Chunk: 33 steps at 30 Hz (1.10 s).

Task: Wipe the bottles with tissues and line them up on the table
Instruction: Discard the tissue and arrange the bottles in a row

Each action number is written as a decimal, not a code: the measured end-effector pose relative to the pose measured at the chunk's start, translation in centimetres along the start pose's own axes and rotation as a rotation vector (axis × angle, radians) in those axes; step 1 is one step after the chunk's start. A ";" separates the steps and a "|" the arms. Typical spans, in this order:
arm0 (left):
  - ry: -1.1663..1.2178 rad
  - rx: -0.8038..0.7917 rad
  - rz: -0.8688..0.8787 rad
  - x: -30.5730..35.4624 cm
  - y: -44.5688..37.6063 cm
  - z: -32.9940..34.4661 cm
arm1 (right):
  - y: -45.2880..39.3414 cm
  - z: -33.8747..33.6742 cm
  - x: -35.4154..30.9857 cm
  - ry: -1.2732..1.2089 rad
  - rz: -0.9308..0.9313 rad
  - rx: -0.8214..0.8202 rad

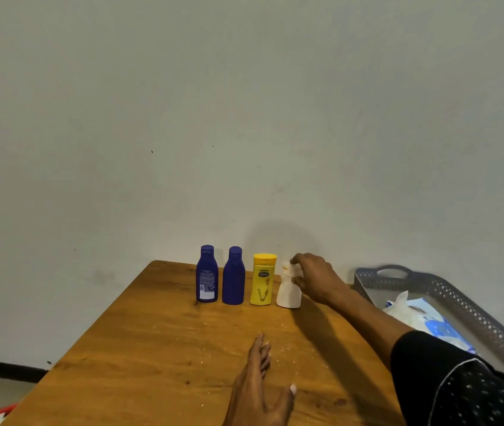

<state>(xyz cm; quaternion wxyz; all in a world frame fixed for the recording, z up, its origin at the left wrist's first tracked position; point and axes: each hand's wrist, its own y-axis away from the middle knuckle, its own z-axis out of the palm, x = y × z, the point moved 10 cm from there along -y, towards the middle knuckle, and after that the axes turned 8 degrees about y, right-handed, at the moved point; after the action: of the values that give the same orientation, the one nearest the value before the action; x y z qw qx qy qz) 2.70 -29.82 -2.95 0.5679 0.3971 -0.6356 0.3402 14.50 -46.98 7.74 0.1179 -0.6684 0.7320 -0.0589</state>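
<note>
Left hand (258, 384) nearest, flat on table (152, 348), fingers straight, together, holding nothing. Beyond it, white bottle (288, 292) upright, cap up, just right of yellow bottle (262, 279). Right hand (313, 278) fingers curled round white bottle's top.

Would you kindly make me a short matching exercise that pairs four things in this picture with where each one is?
Things:
1. white bottle
2. yellow bottle
3. tissue pack
4. left hand

Places:
A. lying in the grey basket
B. flat on the table, near the front
C. right end of the row, touched by the right hand
D. between a blue bottle and the white one

Pairs: 1-C, 2-D, 3-A, 4-B
</note>
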 end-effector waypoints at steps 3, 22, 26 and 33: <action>0.005 0.008 0.012 0.0 0.0 -0.1 | -0.5 -0.2 0.2 -0.072 0.041 0.006; 0.001 -0.002 0.014 -0.5 0.0 -0.1 | -1.2 0.3 0.4 -0.255 0.110 -0.035; -0.006 0.017 0.028 -0.6 0.1 -0.2 | -1.1 0.3 0.4 -0.250 0.119 -0.089; 0.005 0.027 0.003 -0.2 -0.1 -0.1 | -2.8 -3.7 -5.1 -0.202 -0.026 0.082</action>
<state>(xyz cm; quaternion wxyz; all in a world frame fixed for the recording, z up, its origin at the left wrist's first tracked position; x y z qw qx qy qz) 2.86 -29.79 -3.16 0.5637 0.4030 -0.6302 0.3503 16.72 -42.43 12.46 0.2177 -0.6751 0.7045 -0.0225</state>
